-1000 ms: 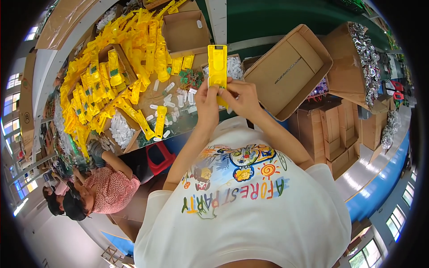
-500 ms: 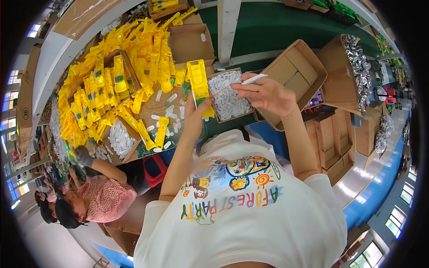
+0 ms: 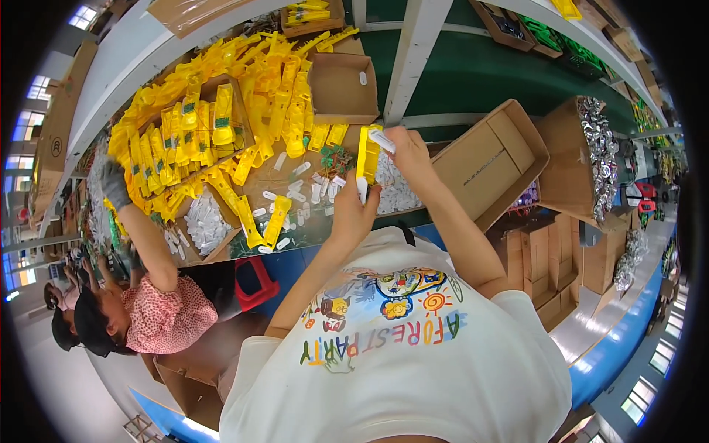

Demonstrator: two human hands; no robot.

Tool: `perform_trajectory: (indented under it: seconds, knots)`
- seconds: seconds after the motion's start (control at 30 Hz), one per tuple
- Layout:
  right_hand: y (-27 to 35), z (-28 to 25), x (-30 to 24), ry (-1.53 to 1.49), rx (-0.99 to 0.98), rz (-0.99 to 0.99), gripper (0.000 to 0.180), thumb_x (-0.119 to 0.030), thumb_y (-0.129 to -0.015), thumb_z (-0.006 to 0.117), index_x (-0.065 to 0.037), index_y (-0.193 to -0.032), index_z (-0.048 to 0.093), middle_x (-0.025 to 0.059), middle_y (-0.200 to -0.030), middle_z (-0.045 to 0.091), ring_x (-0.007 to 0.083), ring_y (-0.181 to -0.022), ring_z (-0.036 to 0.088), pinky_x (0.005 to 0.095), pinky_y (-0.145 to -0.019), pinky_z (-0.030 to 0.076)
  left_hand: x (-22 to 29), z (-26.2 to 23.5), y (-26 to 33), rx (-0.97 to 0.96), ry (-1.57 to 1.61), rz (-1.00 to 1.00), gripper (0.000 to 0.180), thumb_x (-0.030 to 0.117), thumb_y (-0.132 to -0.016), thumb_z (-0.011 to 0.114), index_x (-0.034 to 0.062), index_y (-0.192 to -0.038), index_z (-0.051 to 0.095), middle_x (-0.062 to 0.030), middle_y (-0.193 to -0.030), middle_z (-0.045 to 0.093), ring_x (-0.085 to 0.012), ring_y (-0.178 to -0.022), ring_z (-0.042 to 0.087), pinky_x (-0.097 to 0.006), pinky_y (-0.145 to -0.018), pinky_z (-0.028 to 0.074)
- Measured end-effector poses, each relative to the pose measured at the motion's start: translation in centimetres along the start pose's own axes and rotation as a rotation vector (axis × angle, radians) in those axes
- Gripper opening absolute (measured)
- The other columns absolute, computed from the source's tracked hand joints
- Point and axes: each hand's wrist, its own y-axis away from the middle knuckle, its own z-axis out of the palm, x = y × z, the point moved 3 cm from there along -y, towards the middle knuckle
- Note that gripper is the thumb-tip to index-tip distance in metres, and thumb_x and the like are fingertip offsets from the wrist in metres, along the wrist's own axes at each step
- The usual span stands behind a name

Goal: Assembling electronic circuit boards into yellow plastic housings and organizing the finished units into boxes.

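Observation:
My left hand (image 3: 354,213) grips the lower end of a long yellow plastic part (image 3: 367,156), held upright over the table's front edge. My right hand (image 3: 408,150) pinches a small white plastic piece (image 3: 382,142) and presses it against the top of that yellow part. Just behind both hands lies a clear bag of small white pieces (image 3: 399,193). More loose white pieces (image 3: 301,193) are scattered on the brown table to the left.
A large heap of yellow parts (image 3: 221,129) covers the table's left. Open cardboard boxes stand at the back (image 3: 341,88) and right (image 3: 491,159). A co-worker in a patterned top (image 3: 159,317) reaches a gloved hand (image 3: 114,184) into the heap. A red stool (image 3: 255,284) stands below.
My hands have shifted left with the yellow part. My right hand, which was lifting a white piece from the bag, has brought it to the part's top end.

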Motion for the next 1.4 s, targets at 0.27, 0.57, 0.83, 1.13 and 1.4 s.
perform_trajectory:
  seconds: [0.27,0.57,0.83,1.13,1.4]
  knots:
    - [-2.2,0.9,4.0,0.208,-0.069,-0.213,0.027,-0.020,-0.086,0.050,0.001,-0.069,0.054,0.0090,-0.071,0.053,0.0159,-0.059,0.048,0.0326,-0.050,0.034,-1.1,-0.5,2.8,0.199,-0.273,0.046,0.048,0.009,-0.076,0.061,0.0036,-0.120,0.041,-0.0226,-0.086,0.058,-0.0393,-0.078,0.059,-0.045,-0.067,0.047]
    - [-1.2,5.8,-0.2,0.133,-0.685,-0.105,0.063,-0.042,-0.095,0.036,0.002,-0.056,0.059,0.0070,-0.053,0.057,0.0163,-0.050,0.052,0.0259,-0.055,0.043,-1.6,-3.6,4.0,0.087,-0.034,-0.093,0.032,0.012,-0.068,0.065,0.0045,-0.098,0.056,-0.0166,-0.086,0.057,-0.0358,-0.079,0.058,-0.040,-0.068,0.047]
    - [-5.3,13.1,3.3,-0.294,-0.471,0.343,0.056,-0.047,-0.094,0.034,0.002,-0.084,0.059,0.0092,-0.080,0.063,0.0152,-0.073,0.061,0.0249,-0.064,0.049,-4.2,-9.8,2.2,0.355,0.125,-0.165,0.045,0.011,-0.070,0.069,0.0049,-0.111,0.052,-0.0129,-0.095,0.061,-0.0214,-0.088,0.061,-0.032,-0.074,0.047]
    - [-15.1,27.6,9.5,0.186,-0.563,0.175,0.051,-0.048,-0.085,0.053,-0.006,-0.115,0.051,0.0095,-0.107,0.055,0.0206,-0.097,0.053,0.0372,-0.089,0.040,-11.2,-26.6,-12.2,0.657,-0.074,-0.127,0.057,0.023,-0.070,0.069,0.0028,-0.119,0.048,-0.0199,-0.098,0.060,-0.0339,-0.087,0.059,-0.042,-0.073,0.047]
    - [-14.9,30.3,10.8,-0.043,-0.524,0.223,0.059,-0.052,-0.084,0.053,-0.010,-0.124,0.045,0.0019,-0.111,0.057,0.0118,-0.091,0.056,0.0267,-0.076,0.043,-9.1,-28.3,-6.5,0.969,-0.556,0.208,0.047,0.018,-0.075,0.065,0.0034,-0.116,0.049,-0.0172,-0.118,0.045,-0.0331,-0.103,0.043,-0.040,-0.088,0.034]
